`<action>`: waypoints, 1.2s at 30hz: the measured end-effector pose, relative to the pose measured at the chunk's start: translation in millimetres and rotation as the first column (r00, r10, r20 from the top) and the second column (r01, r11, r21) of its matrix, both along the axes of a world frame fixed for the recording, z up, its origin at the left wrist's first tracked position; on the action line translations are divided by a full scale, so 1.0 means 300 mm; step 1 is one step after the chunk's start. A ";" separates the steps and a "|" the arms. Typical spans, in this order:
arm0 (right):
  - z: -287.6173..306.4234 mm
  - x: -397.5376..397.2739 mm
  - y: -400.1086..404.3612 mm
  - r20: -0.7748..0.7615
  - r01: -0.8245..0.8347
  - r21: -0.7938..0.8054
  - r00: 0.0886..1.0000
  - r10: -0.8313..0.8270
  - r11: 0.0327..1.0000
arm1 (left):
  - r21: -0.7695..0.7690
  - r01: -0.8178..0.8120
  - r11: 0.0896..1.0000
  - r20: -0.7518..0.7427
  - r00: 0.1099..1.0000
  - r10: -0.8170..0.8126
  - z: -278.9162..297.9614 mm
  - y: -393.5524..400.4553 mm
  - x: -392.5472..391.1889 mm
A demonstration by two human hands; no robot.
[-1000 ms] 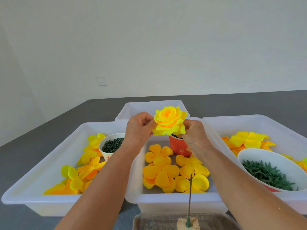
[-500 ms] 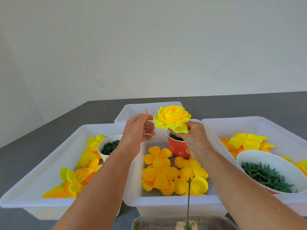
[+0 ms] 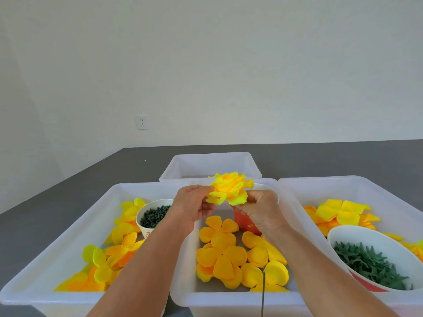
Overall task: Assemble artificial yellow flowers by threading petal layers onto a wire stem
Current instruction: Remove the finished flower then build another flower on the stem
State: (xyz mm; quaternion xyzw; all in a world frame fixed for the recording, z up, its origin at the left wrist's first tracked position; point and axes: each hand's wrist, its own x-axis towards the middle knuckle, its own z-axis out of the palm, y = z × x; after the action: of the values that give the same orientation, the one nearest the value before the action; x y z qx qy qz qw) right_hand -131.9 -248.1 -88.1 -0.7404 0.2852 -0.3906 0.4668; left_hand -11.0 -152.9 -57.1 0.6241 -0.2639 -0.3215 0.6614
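The person holds a yellow flower (image 3: 229, 188) up in the air between both hands, above the middle bin (image 3: 183, 294) and just in front of a red cup (image 3: 246, 221). The right hand (image 3: 261, 212) is curled under the bloom, pinching it from below, most likely at its base, though the petals hide exactly what the fingers have hold of. The left hand (image 3: 194, 205) nips an outer petal at the flower's left edge between thumb and fingertips.

This looks like shaping the layers. To do it well, I would keep the right hand firm under the base so the stack cannot turn, and let the left hand tease one petal at a time outward, gently, working round the rim so the layers sit staggered, not lined up.

The flower is full and rose-like: tight orange-tinged curls at the heart, paler lemon petals spreading at the edge, tipped slightly toward the left hand.

Loose petal layers (image 3: 219, 255) lie flat in the middle bin, and a thin wire (image 3: 263, 291) stands upright at its near edge.
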 end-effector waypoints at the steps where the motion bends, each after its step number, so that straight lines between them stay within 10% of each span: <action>1: -0.001 0.003 -0.003 -0.005 0.008 0.005 1.000 -0.008 1.000 | 0.007 0.000 1.000 0.001 1.000 0.000 -0.002 -0.002 0.001; 6: -0.002 0.010 -0.013 -0.008 0.042 0.191 0.999 -0.041 0.981 | 0.001 -0.035 0.999 0.041 0.999 0.035 -0.014 -0.011 0.004; 11: 0.028 0.006 -0.005 0.223 -0.076 0.646 0.970 -0.092 0.759 | 0.001 -0.165 0.986 0.226 0.961 0.160 -0.024 -0.016 0.015; 24: 0.037 0.013 0.011 0.181 -0.105 0.649 0.983 -0.019 0.753 | -0.010 -0.154 0.988 0.402 0.904 0.145 -0.012 -0.005 0.001; 36: 0.082 0.001 -0.027 0.279 -0.151 0.786 0.952 -0.127 0.599 | -0.146 -0.035 0.989 0.128 0.990 0.054 0.012 -0.023 -0.029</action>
State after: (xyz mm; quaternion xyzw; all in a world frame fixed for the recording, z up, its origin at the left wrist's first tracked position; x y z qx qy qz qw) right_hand -131.8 -256.3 -63.4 -0.3842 0.3486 -0.3282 0.7894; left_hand -19.6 -159.7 -53.5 0.6005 -0.3151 -0.2450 0.6929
